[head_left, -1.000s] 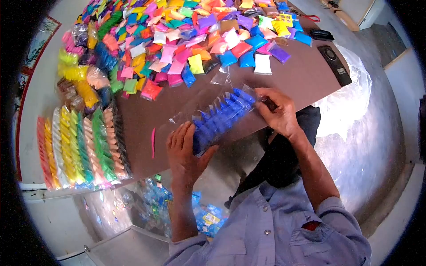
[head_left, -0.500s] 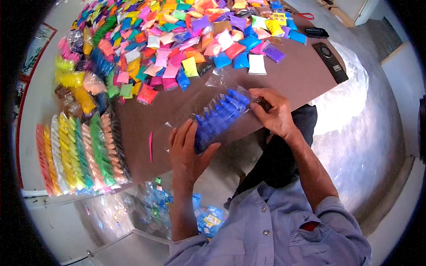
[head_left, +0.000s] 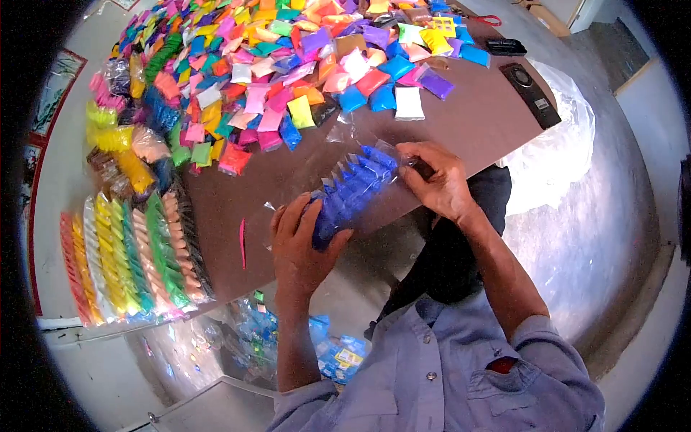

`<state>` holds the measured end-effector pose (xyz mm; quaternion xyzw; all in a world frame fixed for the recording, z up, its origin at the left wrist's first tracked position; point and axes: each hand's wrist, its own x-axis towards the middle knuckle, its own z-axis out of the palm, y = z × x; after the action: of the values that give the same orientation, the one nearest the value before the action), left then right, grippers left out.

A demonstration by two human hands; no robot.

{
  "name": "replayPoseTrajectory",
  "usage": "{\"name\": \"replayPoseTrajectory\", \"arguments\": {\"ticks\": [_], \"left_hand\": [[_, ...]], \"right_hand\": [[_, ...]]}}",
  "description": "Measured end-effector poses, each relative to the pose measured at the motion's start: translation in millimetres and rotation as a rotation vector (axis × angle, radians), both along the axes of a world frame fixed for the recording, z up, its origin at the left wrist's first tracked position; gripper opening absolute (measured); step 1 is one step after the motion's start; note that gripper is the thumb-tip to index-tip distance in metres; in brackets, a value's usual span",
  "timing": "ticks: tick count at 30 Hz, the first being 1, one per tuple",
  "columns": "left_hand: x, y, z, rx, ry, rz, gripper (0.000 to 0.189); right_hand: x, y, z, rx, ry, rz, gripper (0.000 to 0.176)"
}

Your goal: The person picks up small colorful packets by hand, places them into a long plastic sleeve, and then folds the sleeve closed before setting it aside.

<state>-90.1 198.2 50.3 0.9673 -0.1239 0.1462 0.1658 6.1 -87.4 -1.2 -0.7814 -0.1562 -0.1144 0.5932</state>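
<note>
A clear plastic bag with a row of blue packets lies slantwise near the table's front edge. My left hand is curled around its lower left end, fingers over the top and thumb below. At the upper right end, my right hand pinches the clear film of the bag between thumb and fingers. Inside, the packets overlap one another in a stack. Left of my left hand, a thin pink strip lies on the brown table.
A large heap of coloured packets covers the table's far side. Filled bags in rows line the left edge. A black device and a black object lie at the right. Blue-printed plastic packaging sits below the table.
The blue packets and both hands stay nearly in place, with only a slight shift in the view. My left fingers have closed a little further over the bag's end.
</note>
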Motion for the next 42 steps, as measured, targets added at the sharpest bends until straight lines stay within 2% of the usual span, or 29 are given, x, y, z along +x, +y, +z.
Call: {"name": "replayPoseTrajectory", "arguments": {"ticks": [4, 7, 9, 12, 19, 22, 24, 28, 34, 37, 40, 42], "left_hand": [[3.4, -9.1, 15.0, -0.027, 0.003, 0.006, 0.074], [15.7, -25.4, 25.8, -0.040, -0.112, 0.009, 0.077], [20.1, -32.7, 28.7, -0.011, -0.005, -0.003, 0.080], [21.1, -25.6, 7.0, -0.045, 0.057, -0.059, 0.081], [18.1, -35.0, 11.2, -0.173, 0.062, 0.016, 0.076], [20.7, -41.9, 14.6, -0.031, -0.021, -0.031, 0.074], [21.9, -37.0, 7.0, 0.066, -0.017, -0.093, 0.077], [19.1, -29.8, 3.5, 0.066, -0.014, -0.091, 0.075], [30.8, -51.2, 20.3, 0.028, -0.035, -0.050, 0.073], [38.2, -49.9, 7.6, 0.047, 0.004, -0.166, 0.074], [36.0, -44.8, 4.9, 0.043, 0.014, -0.188, 0.076], [34.3, -45.5, 9.4, 0.031, 0.047, -0.116, 0.078]], "right_hand": [[2.1, 2.6, -8.4, 0.007, -0.029, 0.012, 0.037], [2.9, -0.2, -5.7, -0.034, -0.031, 0.009, 0.037], [3.9, 0.0, -9.1, -0.018, -0.058, 0.019, 0.035], [0.8, 0.5, -3.4, -0.011, -0.042, 0.017, 0.034], [0.9, -0.4, -2.3, -0.039, -0.014, 0.029, 0.035], [-1.7, 1.0, 3.1, 0.046, 0.078, 0.016, 0.034], [1.4, -0.3, -0.8, 0.017, 0.009, 0.020, 0.035], [4.0, -1.7, -7.2, -0.052, -0.119, 0.016, 0.036], [1.8, -1.7, -3.1, 0.008, -0.035, 0.051, 0.034], [0.5, -2.0, -4.0, 0.026, 0.025, 0.064, 0.034], [3.3, -0.3, -7.2, 0.059, -0.056, 0.044, 0.037], [3.6, 1.4, -8.2, 0.074, -0.065, 0.045, 0.037]]}}
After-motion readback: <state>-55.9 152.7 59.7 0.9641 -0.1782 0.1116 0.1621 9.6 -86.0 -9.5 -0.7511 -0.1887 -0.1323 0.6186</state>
